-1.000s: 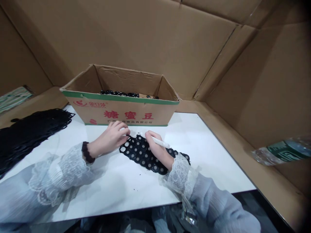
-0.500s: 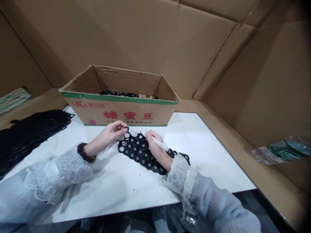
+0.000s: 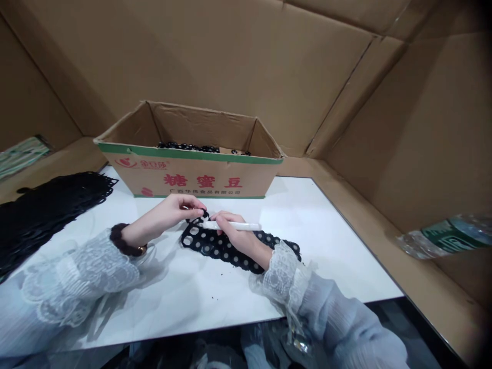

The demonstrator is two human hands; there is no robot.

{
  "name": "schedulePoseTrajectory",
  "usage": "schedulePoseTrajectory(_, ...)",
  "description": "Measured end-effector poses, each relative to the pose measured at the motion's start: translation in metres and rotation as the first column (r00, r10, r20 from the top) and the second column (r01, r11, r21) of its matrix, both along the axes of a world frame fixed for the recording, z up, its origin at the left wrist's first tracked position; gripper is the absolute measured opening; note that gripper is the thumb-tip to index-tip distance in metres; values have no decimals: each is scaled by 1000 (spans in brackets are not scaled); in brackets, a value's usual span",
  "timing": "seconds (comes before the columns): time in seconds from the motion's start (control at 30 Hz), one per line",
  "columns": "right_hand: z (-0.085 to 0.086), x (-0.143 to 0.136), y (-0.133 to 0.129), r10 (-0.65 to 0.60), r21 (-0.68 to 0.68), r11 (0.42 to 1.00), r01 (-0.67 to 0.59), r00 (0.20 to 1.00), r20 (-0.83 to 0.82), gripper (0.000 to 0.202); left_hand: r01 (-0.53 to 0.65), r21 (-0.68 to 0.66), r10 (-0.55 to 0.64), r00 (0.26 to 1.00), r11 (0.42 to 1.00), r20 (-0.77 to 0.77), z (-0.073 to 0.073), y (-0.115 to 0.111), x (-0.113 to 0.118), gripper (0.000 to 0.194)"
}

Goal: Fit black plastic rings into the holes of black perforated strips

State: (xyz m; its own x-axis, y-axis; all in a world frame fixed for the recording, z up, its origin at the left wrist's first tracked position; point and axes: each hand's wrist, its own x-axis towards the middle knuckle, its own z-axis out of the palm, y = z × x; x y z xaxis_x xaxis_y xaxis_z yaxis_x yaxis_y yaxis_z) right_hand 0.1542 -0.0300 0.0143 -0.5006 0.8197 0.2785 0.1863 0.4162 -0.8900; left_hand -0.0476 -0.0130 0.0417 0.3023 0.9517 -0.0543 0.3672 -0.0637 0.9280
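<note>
A black sheet with rows of round holes and pale discs (image 3: 215, 245) lies on the white tabletop in front of me. My left hand (image 3: 177, 211) pinches the far left corner of this sheet between thumb and fingertips, lifting it a little. In my right hand (image 3: 238, 234) is a white pen-like tool (image 3: 240, 225), its tip pointing left close to my left fingertips. The right hand rests over the sheet and hides part of it. What the tip touches is too small to make out.
Behind the hands stands an open cardboard box (image 3: 203, 174) with black perforated pieces inside. A stack of black sheets (image 3: 49, 215) lies at left. A plastic bottle (image 3: 449, 237) is at right, a green packet (image 3: 25, 154) at far left. Cardboard walls (image 3: 215, 56) enclose the table.
The pen-like tool has swung to nearly level and shifted left, closer to my left hand. My right hand moved left with it. The sheet's left end has shifted slightly left.
</note>
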Motion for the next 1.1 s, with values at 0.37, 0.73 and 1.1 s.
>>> schedulePoseTrajectory(0.37, 0, 5, -6, -90, -30, 996, 88, 994, -57, 38, -365, 324, 306, 926, 873, 220, 43, -10, -13, 27)
schedulePoseTrajectory(0.73, -9, 7, 2, -78, -109, 992, 64, 988, -133, 29, -49, 952, 671, 721, 303, -177, 79, 36, -12, 25)
schedulePoseTrajectory(1.1, -17, 10, 18, -14, -210, 978, -8, 995, -104, 24, 144, -41, -149, 969, 989, -197, -22, -18, 5, 28)
